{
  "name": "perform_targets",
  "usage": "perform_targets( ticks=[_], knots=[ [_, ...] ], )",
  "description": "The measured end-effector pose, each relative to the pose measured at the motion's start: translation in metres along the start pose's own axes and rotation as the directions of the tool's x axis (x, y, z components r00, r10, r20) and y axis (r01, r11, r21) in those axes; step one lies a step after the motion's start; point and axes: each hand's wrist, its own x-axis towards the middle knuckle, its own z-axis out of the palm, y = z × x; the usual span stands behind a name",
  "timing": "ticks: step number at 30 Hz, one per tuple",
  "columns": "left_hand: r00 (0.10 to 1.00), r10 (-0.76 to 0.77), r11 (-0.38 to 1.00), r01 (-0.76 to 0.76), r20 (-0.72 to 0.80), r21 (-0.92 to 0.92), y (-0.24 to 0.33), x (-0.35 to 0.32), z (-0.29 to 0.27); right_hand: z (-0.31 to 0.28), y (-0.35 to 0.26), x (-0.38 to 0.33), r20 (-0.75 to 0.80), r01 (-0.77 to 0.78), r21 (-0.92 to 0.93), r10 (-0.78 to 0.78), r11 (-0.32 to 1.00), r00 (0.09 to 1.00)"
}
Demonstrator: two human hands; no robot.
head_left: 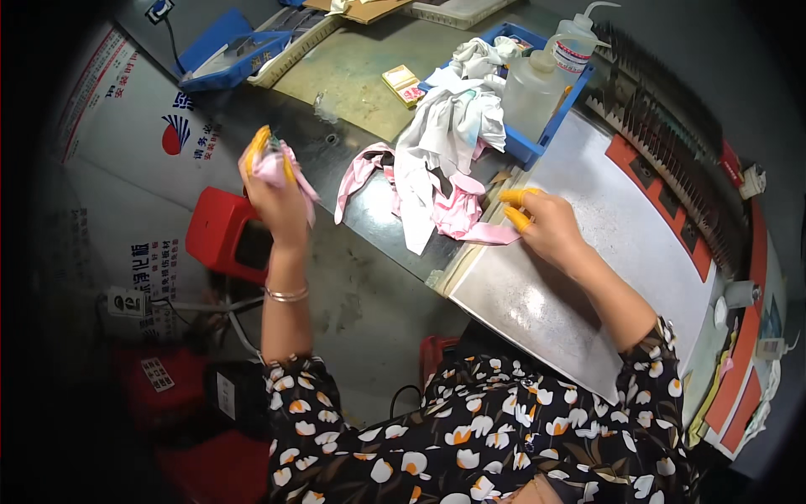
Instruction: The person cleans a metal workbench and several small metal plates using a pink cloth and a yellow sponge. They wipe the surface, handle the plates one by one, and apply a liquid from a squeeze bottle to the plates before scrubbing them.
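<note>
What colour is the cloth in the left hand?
The cloth is pink, seen best in the head view.

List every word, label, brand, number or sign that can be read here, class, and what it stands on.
White panelling: large dark characters, red print, red-and-blue round emblem; legible in part, described rather than copied.
Squeeze bottle: label with red print, too small to read.
Yellow packet: red marks, too small.
Pale plate, left: black marks, blurred.
White labels, lower left: blurred.
Any others: too small or blurred.
</note>
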Motion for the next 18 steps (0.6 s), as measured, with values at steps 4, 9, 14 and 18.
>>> perform_targets(
  ticks=[4,9,14,18],
  knots=[
    [0.943,0.222,0.867,-0.307,0.246,0.393,-0.054,0.050,0.024,0.034,-0.006,0.032,-0.085,0.097,-0.246,-0.121,0.964,0.989],
    [0.850,0.056,0.885,-0.285,0.524,0.367,-0.101,0.055,0.092,0.049,0.003,0.037,-0.184,0.220,-0.289,-0.280,0.932,0.942],
    [0.484,-0.308,0.951,0.168,0.819,0.258,-0.108,0.040,0.120,0.014,0.014,0.007,-0.362,0.369,-0.190,-0.414,0.910,0.835],
    [0.828,-0.026,0.912,-0.210,0.559,0.353,-0.090,0.034,0.079,-0.035,0.000,-0.039,-0.404,0.307,-0.166,-0.349,0.937,0.846]
  ],
)
